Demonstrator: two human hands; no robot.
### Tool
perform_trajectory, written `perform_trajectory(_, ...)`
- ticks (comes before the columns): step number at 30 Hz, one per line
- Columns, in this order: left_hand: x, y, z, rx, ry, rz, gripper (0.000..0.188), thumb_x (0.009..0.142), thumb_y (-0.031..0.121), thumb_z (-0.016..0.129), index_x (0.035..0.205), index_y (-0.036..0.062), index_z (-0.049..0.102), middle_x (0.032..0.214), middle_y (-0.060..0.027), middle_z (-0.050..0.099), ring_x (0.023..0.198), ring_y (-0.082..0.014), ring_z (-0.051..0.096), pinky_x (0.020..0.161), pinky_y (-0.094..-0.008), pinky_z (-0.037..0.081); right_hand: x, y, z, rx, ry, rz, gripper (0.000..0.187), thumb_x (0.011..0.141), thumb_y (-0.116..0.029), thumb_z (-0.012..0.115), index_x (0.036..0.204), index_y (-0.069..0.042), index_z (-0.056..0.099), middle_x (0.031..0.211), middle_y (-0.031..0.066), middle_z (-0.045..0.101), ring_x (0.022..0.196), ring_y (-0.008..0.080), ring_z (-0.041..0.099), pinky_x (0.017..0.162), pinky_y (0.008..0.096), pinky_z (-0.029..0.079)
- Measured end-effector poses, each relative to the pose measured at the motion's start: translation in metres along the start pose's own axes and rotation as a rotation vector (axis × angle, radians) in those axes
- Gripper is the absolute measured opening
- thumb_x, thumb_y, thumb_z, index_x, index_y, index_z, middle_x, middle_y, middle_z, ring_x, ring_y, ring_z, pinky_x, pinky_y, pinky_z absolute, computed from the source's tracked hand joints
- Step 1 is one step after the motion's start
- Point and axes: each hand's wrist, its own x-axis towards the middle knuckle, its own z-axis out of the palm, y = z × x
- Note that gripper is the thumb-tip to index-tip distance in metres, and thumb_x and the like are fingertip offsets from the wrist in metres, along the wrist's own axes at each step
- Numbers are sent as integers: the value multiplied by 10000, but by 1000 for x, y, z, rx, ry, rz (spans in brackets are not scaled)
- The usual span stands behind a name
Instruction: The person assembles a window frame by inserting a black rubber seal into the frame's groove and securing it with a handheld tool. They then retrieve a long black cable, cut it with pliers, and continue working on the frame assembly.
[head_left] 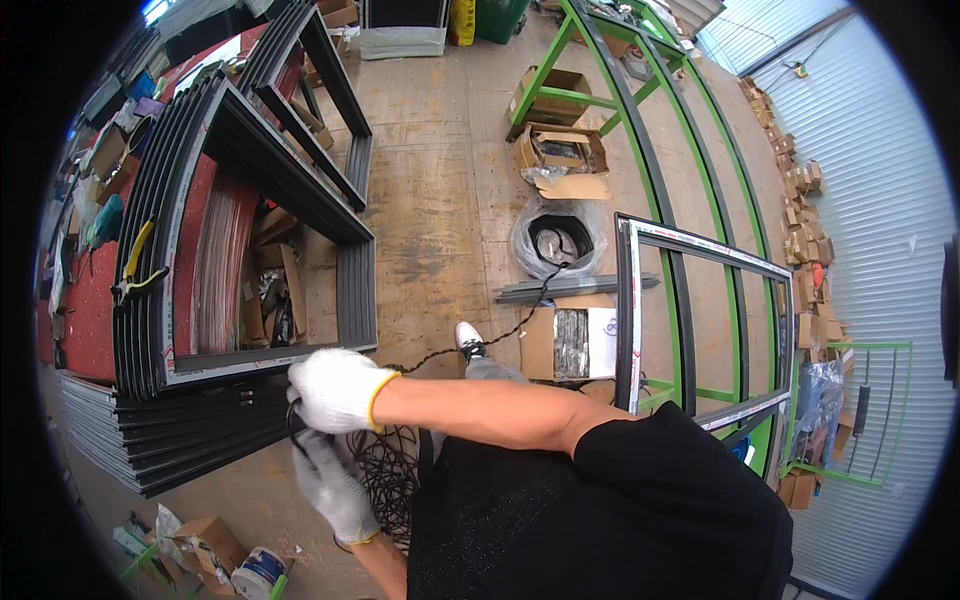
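My right hand (pixel 340 390), in a white knit glove with a yellow cuff, is closed at the near edge of a stack of dark window frames (pixel 230 371). A black rubber strip (pixel 293 418) loops down from its fingertips toward my left hand (pixel 336 490). That hand, in a greyish glove, sits just below with its fingers bent around the strip; the fingertips are partly hidden. Tangled black strip (pixel 390 485) hangs beside my body. A twisted length runs from there past my shoe to a wrapped coil (pixel 552 240) on the floor. Yellow-handled cutters (pixel 138 265) rest on the frame stack.
Dark profiles (pixel 190 440) lie piled under the frames on a red-topped table (pixel 85 315). To the right, a single frame (pixel 625 310) rests on a green and black rack (pixel 655 170). Open cardboard boxes (pixel 537 345) stand on the floor, and a white tub (pixel 258 572) at lower left.
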Motion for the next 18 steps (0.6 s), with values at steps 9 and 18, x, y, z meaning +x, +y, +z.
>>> perform_trajectory(9,-39,78,-22,424,257,397,111,991,58,720,1031,-42,749,826,-95,744,733,-109,634,692,-289,523,-7,54,-17,83,-224,-289,252,876,-254,741,1030,-68,813,973,208,781,951,399,757,878,453,600)
perform_trajectory(18,-68,109,-35,466,384,339,171,1040,132,696,1028,-37,716,801,-136,736,675,-133,680,653,-283,531,-2,-3,-37,822,-458,89,373,1071,-217,603,1165,117,738,780,118,744,677,139,693,602,291,554)
